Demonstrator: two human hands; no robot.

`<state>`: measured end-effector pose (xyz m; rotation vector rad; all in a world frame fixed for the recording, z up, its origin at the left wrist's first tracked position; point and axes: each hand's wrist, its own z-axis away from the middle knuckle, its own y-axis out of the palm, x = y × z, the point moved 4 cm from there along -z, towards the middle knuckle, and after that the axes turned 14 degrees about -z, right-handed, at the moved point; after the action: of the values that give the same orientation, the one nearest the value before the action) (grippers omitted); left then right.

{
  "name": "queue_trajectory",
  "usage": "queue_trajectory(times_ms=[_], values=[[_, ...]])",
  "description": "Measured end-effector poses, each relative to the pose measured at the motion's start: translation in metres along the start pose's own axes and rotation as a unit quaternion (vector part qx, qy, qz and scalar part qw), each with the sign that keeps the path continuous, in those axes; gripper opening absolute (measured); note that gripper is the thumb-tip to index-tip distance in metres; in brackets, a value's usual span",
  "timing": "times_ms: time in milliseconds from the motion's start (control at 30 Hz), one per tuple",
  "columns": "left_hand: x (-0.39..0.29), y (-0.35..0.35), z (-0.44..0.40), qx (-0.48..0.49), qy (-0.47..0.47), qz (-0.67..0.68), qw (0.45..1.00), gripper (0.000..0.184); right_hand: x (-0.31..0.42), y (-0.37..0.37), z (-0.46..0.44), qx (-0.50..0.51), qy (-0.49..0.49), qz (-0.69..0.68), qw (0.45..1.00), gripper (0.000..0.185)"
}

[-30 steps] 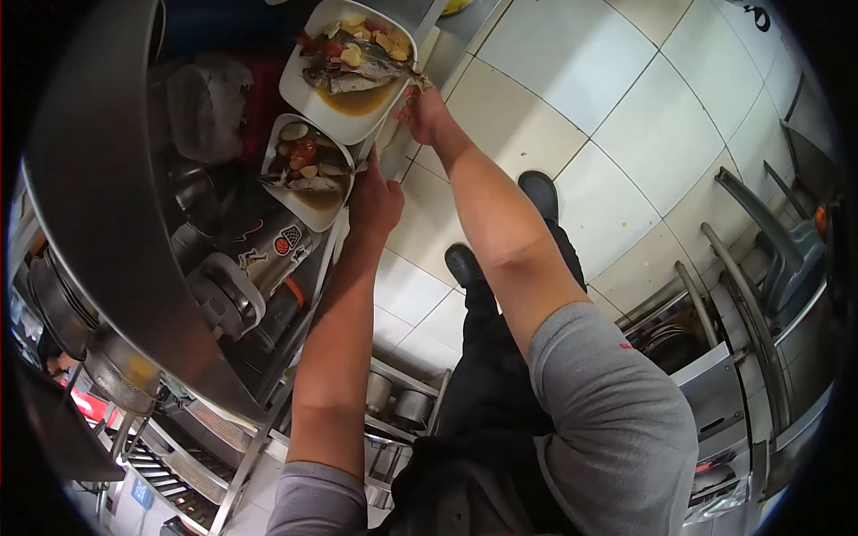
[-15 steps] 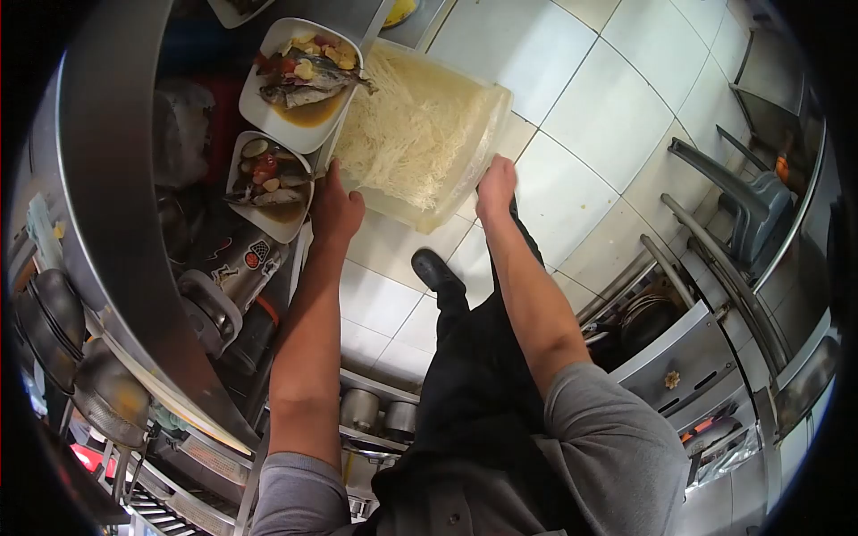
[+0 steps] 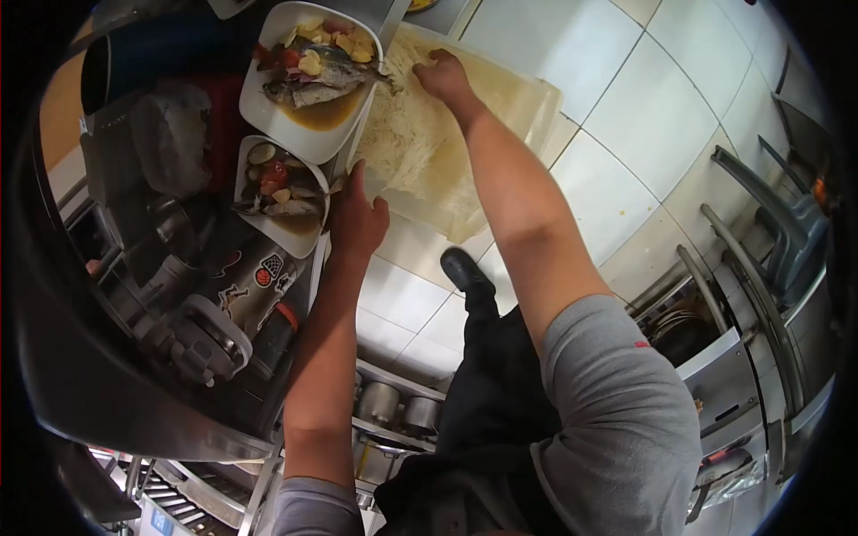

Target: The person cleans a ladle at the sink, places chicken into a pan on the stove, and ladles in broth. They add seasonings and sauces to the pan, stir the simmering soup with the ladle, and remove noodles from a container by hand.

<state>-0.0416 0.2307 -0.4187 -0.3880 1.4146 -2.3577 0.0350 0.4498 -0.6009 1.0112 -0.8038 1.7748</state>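
Observation:
A pale translucent bin [image 3: 523,107] of thin whitish strands [image 3: 402,134] juts out beside the counter, over the floor. Above the strands is my right hand [image 3: 444,80], its fingers bent and apart, nothing visible in them. My left hand [image 3: 359,219] is at the counter edge by the bin's near left corner, thumb spread from the index finger; its other fingers are partly hidden. Left of it, a smaller white bowl [image 3: 299,243] holds fish, red pieces and slices in brown sauce. Behind that stands a larger white dish [image 3: 255,103] with fish, yellowish slices and sauce.
Metal cups, a clear plastic bag [image 3: 170,138] and a stickered metal container [image 3: 246,281] crowd the left shelf. Pots [image 3: 380,402] sit on a low rack. Pans and metal rails [image 3: 760,313] are on the right. A shoe [image 3: 460,266] is on the tiled floor.
The bin, not visible a second ago, came into view beside the counter. My right hand moved from its outer edge to above the strands. My left hand stayed by the counter edge.

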Motion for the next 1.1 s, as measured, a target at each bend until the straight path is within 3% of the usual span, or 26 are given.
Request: queue_trajectory(times_ms=[33,67,133,167,200,300,367,467,533,567,633,667,767,900,967,1100], values=[[0.0,0.001,-0.001,0.001,-0.004,0.005,1.0,0.066,-0.002,0.006,-0.006,0.084,0.06,0.037,0.994,0.047],[0.0,0.001,-0.002,0.002,-0.005,0.004,1.0,0.066,0.002,0.006,-0.008,0.086,0.061,0.036,0.994,0.047],[-0.001,-0.001,0.0,-0.026,0.015,-0.005,1.0,0.066,-0.001,0.022,-0.002,0.294,0.131,0.107,0.941,0.052],[-0.002,-0.001,-0.001,-0.026,0.016,-0.003,1.0,0.066,0.001,0.022,0.008,0.263,0.073,0.185,0.944,0.048],[-0.001,0.0,-0.001,-0.033,0.017,0.014,0.999,0.065,0.001,0.014,0.014,0.261,0.074,0.187,0.944,0.048],[-0.007,-0.011,-0.004,-0.038,0.005,0.067,0.997,0.065,0.005,-0.018,0.035,0.248,0.213,-0.009,0.945,0.048],[-0.01,-0.01,0.005,-0.029,-0.01,0.105,0.994,0.065,0.009,-0.037,0.049,0.238,0.251,-0.004,0.938,0.049],[-0.027,0.0,0.009,-0.07,0.047,0.034,0.996,0.07,-0.003,-0.057,0.052,0.24,0.292,-0.041,0.925,0.054],[-0.052,0.006,0.006,-0.023,0.026,0.081,0.996,0.077,0.003,-0.07,0.069,0.212,0.303,-0.068,0.927,0.052],[-0.062,0.008,-0.002,-0.022,0.04,0.033,0.998,0.085,0.002,-0.073,0.077,0.213,0.305,-0.065,0.926,0.052],[-0.074,0.017,-0.021,-0.002,0.069,-0.031,0.997,0.088,-0.005,-0.073,0.089,0.196,0.34,-0.205,0.897,0.046],[-0.079,0.021,-0.028,0.018,0.103,-0.098,0.99,0.09,-0.008,-0.074,0.096,0.196,0.341,-0.203,0.897,0.046],[-0.085,0.027,-0.044,0.09,0.119,-0.059,0.987,0.088,-0.007,-0.079,0.106,0.133,0.319,-0.207,0.915,0.037],[-0.072,0.025,-0.044,0.039,0.115,-0.001,0.993,0.084,0.0,-0.082,0.111,0.109,0.258,-0.2,0.939,0.028],[-0.063,0.013,-0.045,0.053,0.041,0.126,0.99,0.076,0.009,-0.087,0.114,0.116,0.228,-0.192,0.947,0.026],[-0.042,0.011,-0.054,0.092,0.045,0.104,0.989,0.07,0.039,-0.108,0.123,0.074,0.181,-0.123,0.973,0.024]])
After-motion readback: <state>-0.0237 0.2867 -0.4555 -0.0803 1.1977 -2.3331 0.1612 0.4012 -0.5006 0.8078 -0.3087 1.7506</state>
